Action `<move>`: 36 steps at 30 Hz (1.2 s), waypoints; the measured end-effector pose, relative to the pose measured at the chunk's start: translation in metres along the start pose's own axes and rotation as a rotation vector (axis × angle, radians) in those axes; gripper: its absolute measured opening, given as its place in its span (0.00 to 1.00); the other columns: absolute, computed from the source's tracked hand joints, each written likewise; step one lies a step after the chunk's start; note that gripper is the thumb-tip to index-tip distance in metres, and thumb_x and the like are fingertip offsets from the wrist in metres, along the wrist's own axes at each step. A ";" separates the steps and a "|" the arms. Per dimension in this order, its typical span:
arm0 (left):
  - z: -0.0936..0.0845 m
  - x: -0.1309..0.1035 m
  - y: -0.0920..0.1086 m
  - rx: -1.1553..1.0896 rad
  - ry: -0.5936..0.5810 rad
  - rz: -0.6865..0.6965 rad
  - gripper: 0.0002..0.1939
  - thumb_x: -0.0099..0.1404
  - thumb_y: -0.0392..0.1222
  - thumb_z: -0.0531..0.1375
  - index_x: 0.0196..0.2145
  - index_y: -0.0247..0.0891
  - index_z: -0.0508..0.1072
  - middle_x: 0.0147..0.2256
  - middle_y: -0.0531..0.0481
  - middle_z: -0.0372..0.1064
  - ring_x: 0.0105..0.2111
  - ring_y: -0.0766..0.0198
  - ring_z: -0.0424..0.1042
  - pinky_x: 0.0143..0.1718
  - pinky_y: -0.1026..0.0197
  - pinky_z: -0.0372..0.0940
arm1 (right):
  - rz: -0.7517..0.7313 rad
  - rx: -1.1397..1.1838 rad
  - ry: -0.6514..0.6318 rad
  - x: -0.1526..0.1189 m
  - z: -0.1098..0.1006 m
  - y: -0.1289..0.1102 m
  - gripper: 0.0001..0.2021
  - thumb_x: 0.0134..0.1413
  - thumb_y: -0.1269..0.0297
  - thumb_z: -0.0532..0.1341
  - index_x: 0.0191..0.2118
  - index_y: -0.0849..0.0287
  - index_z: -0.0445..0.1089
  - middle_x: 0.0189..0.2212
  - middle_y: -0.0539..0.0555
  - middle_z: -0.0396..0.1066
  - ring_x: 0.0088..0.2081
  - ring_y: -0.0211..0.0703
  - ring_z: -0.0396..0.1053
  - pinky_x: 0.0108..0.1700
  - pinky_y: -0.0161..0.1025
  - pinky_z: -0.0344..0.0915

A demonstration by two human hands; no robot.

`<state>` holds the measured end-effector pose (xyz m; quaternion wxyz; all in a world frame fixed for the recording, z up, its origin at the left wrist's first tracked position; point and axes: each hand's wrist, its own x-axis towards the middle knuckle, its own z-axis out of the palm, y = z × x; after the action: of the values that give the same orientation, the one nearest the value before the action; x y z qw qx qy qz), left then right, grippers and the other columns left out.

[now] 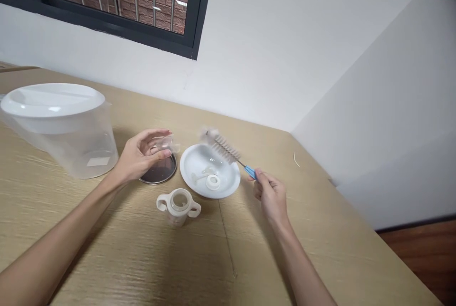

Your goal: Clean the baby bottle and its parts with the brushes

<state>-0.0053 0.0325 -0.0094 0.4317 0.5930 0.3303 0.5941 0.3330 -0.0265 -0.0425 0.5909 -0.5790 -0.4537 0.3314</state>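
Observation:
My left hand (140, 156) is closed around a clear plastic cap (168, 143), holding it above a dark round plate (160, 172) with a shiny rim. In my right hand (273, 194) is the blue handle of a bottle brush (228, 149). Its pale bristles, blurred at the tip, extend over a white bowl (231, 181). Inside the bowl lie a white ring (213, 182) and small translucent pieces (199, 174). A small baby bottle (178, 208) with two side handles and an uncovered mouth stands upright in front, touched by neither hand.
On the left stands a large translucent container (89, 139) with a white lid (53, 97). A thin wire-like strand (227, 239) lies in front of the bowl. A short pale strip (296, 159) rests farther right on the wooden table (320, 230). Behind are a wall and window.

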 end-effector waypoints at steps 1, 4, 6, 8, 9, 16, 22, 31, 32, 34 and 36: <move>0.000 0.000 0.000 0.014 -0.009 -0.015 0.29 0.51 0.43 0.74 0.49 0.35 0.73 0.55 0.36 0.71 0.53 0.47 0.72 0.53 0.47 0.69 | 0.046 0.053 0.033 0.000 0.000 -0.001 0.25 0.47 0.40 0.65 0.27 0.62 0.73 0.14 0.40 0.43 0.17 0.30 0.39 0.19 0.34 0.38; 0.000 -0.001 0.000 0.107 -0.065 -0.079 0.33 0.55 0.50 0.71 0.56 0.36 0.70 0.56 0.35 0.69 0.53 0.46 0.72 0.52 0.48 0.69 | 0.133 0.171 0.093 0.001 0.002 -0.004 0.23 0.46 0.43 0.67 0.27 0.63 0.73 0.15 0.39 0.42 0.17 0.29 0.37 0.19 0.33 0.37; -0.001 -0.001 0.000 0.178 -0.099 -0.113 0.34 0.59 0.55 0.67 0.59 0.37 0.68 0.56 0.36 0.70 0.55 0.46 0.71 0.53 0.48 0.68 | 0.163 0.213 0.111 0.001 0.001 -0.006 0.22 0.46 0.44 0.67 0.28 0.64 0.73 0.15 0.38 0.41 0.17 0.29 0.36 0.19 0.32 0.37; -0.002 -0.002 0.000 0.179 -0.108 -0.142 0.33 0.61 0.57 0.65 0.59 0.39 0.68 0.57 0.38 0.69 0.55 0.47 0.71 0.54 0.49 0.67 | 0.181 0.235 0.117 0.002 0.000 -0.006 0.22 0.46 0.45 0.67 0.28 0.64 0.73 0.16 0.38 0.40 0.18 0.29 0.36 0.19 0.32 0.37; -0.002 -0.002 -0.001 0.146 -0.104 -0.155 0.32 0.62 0.58 0.64 0.59 0.40 0.68 0.57 0.38 0.69 0.54 0.47 0.71 0.53 0.50 0.68 | 0.186 0.243 0.120 0.003 0.000 -0.006 0.21 0.46 0.46 0.67 0.28 0.64 0.73 0.16 0.38 0.40 0.18 0.29 0.36 0.19 0.32 0.37; -0.004 0.005 -0.007 -0.009 0.049 -0.240 0.30 0.59 0.58 0.66 0.53 0.38 0.70 0.51 0.39 0.74 0.48 0.51 0.75 0.45 0.53 0.73 | 0.205 0.248 0.130 0.005 -0.004 -0.002 0.21 0.49 0.46 0.66 0.29 0.65 0.73 0.17 0.39 0.40 0.18 0.28 0.37 0.18 0.30 0.39; -0.015 0.012 -0.019 0.210 0.263 -0.114 0.37 0.54 0.54 0.70 0.56 0.35 0.65 0.51 0.35 0.73 0.50 0.50 0.74 0.48 0.52 0.70 | 0.195 0.255 0.117 0.005 -0.004 -0.001 0.22 0.49 0.45 0.66 0.29 0.65 0.73 0.17 0.39 0.41 0.19 0.28 0.37 0.18 0.30 0.39; -0.037 0.008 -0.043 1.163 0.077 -0.059 0.26 0.63 0.55 0.59 0.53 0.37 0.71 0.48 0.38 0.75 0.49 0.40 0.70 0.50 0.45 0.64 | 0.186 0.260 0.132 0.004 -0.004 -0.004 0.21 0.47 0.47 0.67 0.29 0.64 0.73 0.16 0.38 0.41 0.18 0.28 0.36 0.18 0.31 0.37; -0.038 0.009 -0.046 1.210 0.069 -0.067 0.26 0.63 0.55 0.58 0.54 0.37 0.71 0.48 0.37 0.75 0.50 0.39 0.69 0.49 0.45 0.63 | 0.184 0.258 0.131 0.004 -0.004 -0.004 0.21 0.47 0.47 0.67 0.28 0.64 0.73 0.16 0.38 0.41 0.18 0.28 0.36 0.18 0.31 0.38; -0.040 0.009 -0.050 1.268 0.067 -0.086 0.27 0.64 0.55 0.57 0.55 0.37 0.70 0.48 0.36 0.75 0.50 0.37 0.68 0.48 0.44 0.63 | 0.179 0.252 0.130 0.004 -0.003 -0.005 0.21 0.47 0.47 0.66 0.28 0.64 0.73 0.15 0.38 0.41 0.18 0.29 0.36 0.18 0.32 0.38; -0.041 0.009 -0.052 1.292 0.070 -0.098 0.27 0.64 0.54 0.56 0.56 0.36 0.70 0.48 0.35 0.75 0.50 0.35 0.68 0.48 0.43 0.62 | 0.173 0.251 0.126 0.004 -0.003 -0.006 0.20 0.47 0.47 0.66 0.28 0.64 0.73 0.15 0.38 0.41 0.18 0.29 0.36 0.18 0.32 0.38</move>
<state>-0.0387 0.0671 -0.0561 0.0036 0.6977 0.6618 0.2742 0.3363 -0.0246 -0.0355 0.6550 -0.5575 -0.3191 0.3980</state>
